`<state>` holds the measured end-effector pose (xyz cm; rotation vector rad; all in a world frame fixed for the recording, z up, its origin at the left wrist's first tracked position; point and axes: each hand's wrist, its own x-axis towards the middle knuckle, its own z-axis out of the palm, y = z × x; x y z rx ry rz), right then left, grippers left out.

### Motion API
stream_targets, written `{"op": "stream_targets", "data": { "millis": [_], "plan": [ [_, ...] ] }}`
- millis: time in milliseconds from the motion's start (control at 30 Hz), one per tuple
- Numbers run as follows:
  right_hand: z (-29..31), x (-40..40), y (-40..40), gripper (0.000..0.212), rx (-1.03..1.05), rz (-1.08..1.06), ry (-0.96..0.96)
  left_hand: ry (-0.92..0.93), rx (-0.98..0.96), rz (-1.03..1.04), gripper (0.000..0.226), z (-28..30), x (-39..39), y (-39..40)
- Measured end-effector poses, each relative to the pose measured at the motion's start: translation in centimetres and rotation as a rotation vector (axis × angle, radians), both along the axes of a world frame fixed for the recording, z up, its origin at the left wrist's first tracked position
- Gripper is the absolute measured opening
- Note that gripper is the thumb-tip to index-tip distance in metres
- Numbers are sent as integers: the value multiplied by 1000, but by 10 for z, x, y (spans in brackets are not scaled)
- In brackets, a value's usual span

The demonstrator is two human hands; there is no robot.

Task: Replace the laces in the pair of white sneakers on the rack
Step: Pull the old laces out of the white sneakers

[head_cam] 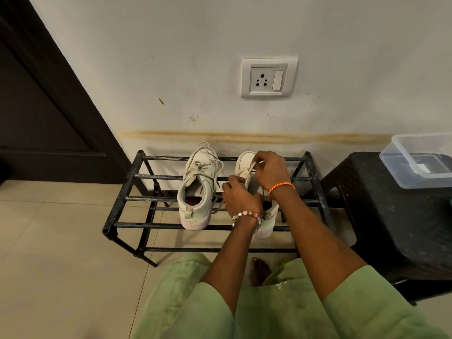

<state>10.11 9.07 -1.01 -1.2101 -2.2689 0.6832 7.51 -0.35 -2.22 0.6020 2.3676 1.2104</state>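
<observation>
A person's right hand [270,171] pinches a lace [250,168] above the right-side white sneaker [244,160] on a black metal shoe rack [127,199]; the left hand [241,198], fingers curled, apparently grips the same lace lower down. The laced sneaker [197,189] stands just beside.

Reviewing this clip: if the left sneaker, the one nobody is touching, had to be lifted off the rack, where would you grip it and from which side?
Grip the left sneaker at its heel collar, coming from the near side and above. The heel faces the person and the opening is up and empty, so fingers could probably hook inside. The loose laces lie toward the toe, at the wall side, and both hands are busy on the other sneaker.
</observation>
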Motion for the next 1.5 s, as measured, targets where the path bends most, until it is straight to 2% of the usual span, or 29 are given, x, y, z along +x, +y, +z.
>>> {"op": "stream_targets", "data": {
  "millis": [100, 200, 267, 333, 433, 600, 667, 800, 900, 1000, 1100, 1167, 1233, 1267, 1300, 1400, 1500],
  "plan": [
    [17, 0, -4, 21, -149, -92, 335, -36, -17, 20, 44, 0, -1, 1],
    [40, 4, 0, 24, -415, -150, 711, -69, 16, 44, 47, 3, 1, 2],
    [49, 5, 6, 22, -560, -190, 785, -85, 62, 54, 52, 3, 2, 2],
    [48, 5, 10, 21, -539, -222, 605, -68, 51, 29, 63, 3, 2, 2],
    [33, 1, 8, 6, -276, -122, 86, -53, -23, -45, 68, 4, -1, 2],
    [21, -15, 4, 26, -87, 28, -432, -74, -79, -60, 49, 4, -2, 3],
    [22, -19, 3, 28, -44, 38, -517, -93, -96, -51, 49, 5, -3, 3],
    [20, -17, 1, 27, -20, 9, -517, -120, -102, -58, 49, 4, -2, 4],
    [15, -12, 3, 23, -82, -30, -368, -139, -107, -71, 48, 4, -1, 6],
    [15, -6, 4, 18, -267, -122, 15, -153, -106, -80, 46, 4, -2, 6],
    [31, -1, 1, 10, -503, -138, 489, -143, -122, -91, 47, 5, -1, 6],
    [44, 2, 2, 23, -667, -143, 752, -147, -135, -97, 48, 5, -1, 6],
    [54, 3, 5, 29, -815, -136, 871, -151, -141, -99, 49, 4, -1, 6],
    [56, 1, 7, 29, -821, -151, 835, -149, -143, -99, 49, 4, -1, 7],
    [56, -2, 8, 27, -767, -166, 719, -147, -146, -99, 48, 4, -1, 6],
    [43, -10, 9, 9, -380, -129, 150, -145, -144, -98, 46, 3, -1, 6],
    [26, -11, 9, 27, -134, 36, -330, -145, -127, -90, 45, 4, -2, 5]
  ]
}}
